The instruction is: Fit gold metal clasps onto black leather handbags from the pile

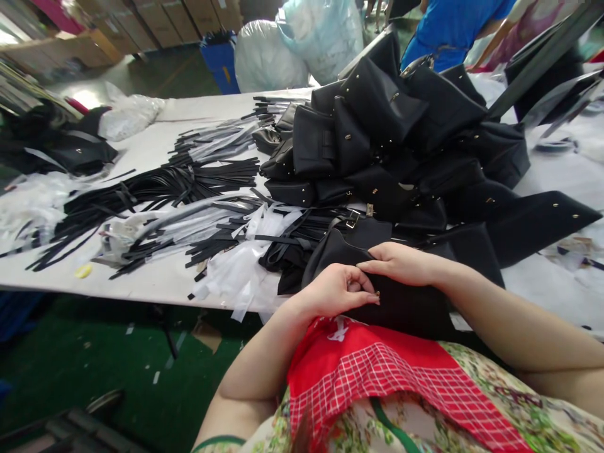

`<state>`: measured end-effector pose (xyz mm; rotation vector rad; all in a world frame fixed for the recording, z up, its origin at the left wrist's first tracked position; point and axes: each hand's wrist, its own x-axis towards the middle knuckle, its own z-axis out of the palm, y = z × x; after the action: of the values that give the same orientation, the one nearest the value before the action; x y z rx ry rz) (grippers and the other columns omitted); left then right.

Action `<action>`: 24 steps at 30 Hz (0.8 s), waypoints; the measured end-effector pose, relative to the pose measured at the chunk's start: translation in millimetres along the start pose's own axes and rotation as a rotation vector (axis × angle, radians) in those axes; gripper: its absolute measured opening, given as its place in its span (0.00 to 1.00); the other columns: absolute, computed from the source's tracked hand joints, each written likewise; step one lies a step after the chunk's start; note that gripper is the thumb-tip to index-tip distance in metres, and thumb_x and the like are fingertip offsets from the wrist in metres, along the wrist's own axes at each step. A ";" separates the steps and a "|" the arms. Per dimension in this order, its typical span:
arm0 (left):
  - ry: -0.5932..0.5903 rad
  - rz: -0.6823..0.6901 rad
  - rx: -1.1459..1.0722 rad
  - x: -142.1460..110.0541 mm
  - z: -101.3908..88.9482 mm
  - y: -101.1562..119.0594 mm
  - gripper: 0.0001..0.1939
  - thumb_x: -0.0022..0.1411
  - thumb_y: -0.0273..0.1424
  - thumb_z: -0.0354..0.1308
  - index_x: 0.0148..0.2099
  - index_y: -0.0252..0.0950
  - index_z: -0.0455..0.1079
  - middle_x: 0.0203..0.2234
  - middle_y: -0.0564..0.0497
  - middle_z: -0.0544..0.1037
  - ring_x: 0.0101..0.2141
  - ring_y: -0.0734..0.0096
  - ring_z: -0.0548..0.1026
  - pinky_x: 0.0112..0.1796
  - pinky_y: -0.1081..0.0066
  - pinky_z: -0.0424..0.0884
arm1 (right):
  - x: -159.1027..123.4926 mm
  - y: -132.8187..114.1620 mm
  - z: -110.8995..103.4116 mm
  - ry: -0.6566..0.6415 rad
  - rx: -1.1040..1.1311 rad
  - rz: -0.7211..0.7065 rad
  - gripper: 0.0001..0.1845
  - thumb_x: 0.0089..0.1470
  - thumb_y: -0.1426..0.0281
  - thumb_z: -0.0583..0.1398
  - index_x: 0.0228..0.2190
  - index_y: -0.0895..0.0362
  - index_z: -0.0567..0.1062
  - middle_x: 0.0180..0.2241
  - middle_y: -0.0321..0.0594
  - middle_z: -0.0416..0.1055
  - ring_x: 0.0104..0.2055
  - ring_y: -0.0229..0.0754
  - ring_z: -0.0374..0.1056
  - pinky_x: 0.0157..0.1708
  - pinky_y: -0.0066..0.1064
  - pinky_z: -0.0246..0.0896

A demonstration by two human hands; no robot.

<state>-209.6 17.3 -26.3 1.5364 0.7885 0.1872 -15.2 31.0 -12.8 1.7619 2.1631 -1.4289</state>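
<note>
A black handbag lies at the table's near edge against the red apron, partly under my hands. My left hand has its thumb and fingers curled in a pinch at the bag, beside a small gold stud. Close by on the right, my right hand grips the bag's upper edge, its fingertips almost meeting the left hand. Just beyond my hands is a black strap with a gold buckle. The undersides of both hands are hidden.
A heap of black bags rises behind my hands. To the left lie bundles of black straps and white wrapping strips. A yellow disc sits near the front edge. A person in blue stands across the table.
</note>
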 end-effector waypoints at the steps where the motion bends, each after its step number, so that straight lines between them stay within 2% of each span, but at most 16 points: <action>1: -0.002 0.003 -0.019 0.1 -0.1 0.1 0.13 0.54 0.38 0.64 0.32 0.31 0.77 0.13 0.60 0.59 0.17 0.81 0.52 0.19 0.74 0.47 | 0.1 -0.1 -0.1 -0.005 -0.003 -0.004 0.23 0.53 0.50 0.54 0.20 0.56 0.68 0.21 0.36 0.65 0.24 0.37 0.57 0.23 0.29 0.50; 6: 0.027 0.014 -0.104 1.9 2.9 -3.3 0.16 0.52 0.40 0.66 0.31 0.30 0.76 0.14 0.60 0.60 0.18 0.81 0.52 0.19 0.74 0.47 | 2.0 0.0 -1.3 -0.011 -0.026 -0.013 0.24 0.53 0.49 0.54 0.21 0.56 0.68 0.21 0.36 0.66 0.24 0.37 0.58 0.24 0.29 0.50; 10: -0.006 0.057 -0.106 1.6 5.6 -9.7 0.13 0.55 0.38 0.63 0.30 0.31 0.73 0.17 0.57 0.66 0.20 0.80 0.58 0.22 0.76 0.55 | 3.2 0.9 -2.0 -0.007 -0.031 -0.001 0.24 0.53 0.49 0.54 0.20 0.56 0.66 0.20 0.35 0.64 0.23 0.36 0.56 0.23 0.29 0.49; 14: 0.009 0.146 -0.058 -6.2 2.3 -18.4 0.11 0.58 0.36 0.61 0.31 0.32 0.71 0.23 0.54 0.72 0.24 0.77 0.65 0.28 0.75 0.62 | 3.9 4.4 -3.3 0.000 -0.028 0.018 0.25 0.54 0.49 0.53 0.19 0.56 0.63 0.21 0.35 0.64 0.24 0.37 0.57 0.24 0.30 0.50; 18: -0.092 0.179 -0.078 -19.1 -6.6 -25.3 0.13 0.59 0.39 0.60 0.32 0.33 0.69 0.24 0.54 0.70 0.25 0.77 0.66 0.28 0.76 0.62 | 5.4 9.9 -3.5 0.038 -0.075 0.052 0.23 0.56 0.51 0.53 0.20 0.56 0.65 0.24 0.37 0.68 0.26 0.39 0.61 0.26 0.30 0.51; 21: -0.058 0.181 -0.212 -22.7 -9.8 -28.1 0.14 0.60 0.39 0.60 0.31 0.33 0.65 0.31 0.50 0.73 0.27 0.78 0.67 0.30 0.75 0.64 | 5.7 13.2 0.2 0.070 -0.120 0.070 0.21 0.58 0.54 0.53 0.22 0.56 0.66 0.25 0.39 0.71 0.27 0.40 0.64 0.27 0.30 0.52; 24: 0.047 0.141 -0.437 -14.9 -12.6 -32.4 0.14 0.61 0.39 0.59 0.34 0.35 0.60 0.33 0.48 0.75 0.22 0.82 0.65 0.24 0.77 0.60 | 1.7 9.5 8.3 0.119 -0.248 0.032 0.19 0.58 0.56 0.54 0.23 0.56 0.69 0.28 0.42 0.74 0.29 0.43 0.67 0.28 0.31 0.53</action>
<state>-239.4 16.6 -49.5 1.1741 0.6253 0.4706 -12.6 26.6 -24.5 1.8211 2.2414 -1.0200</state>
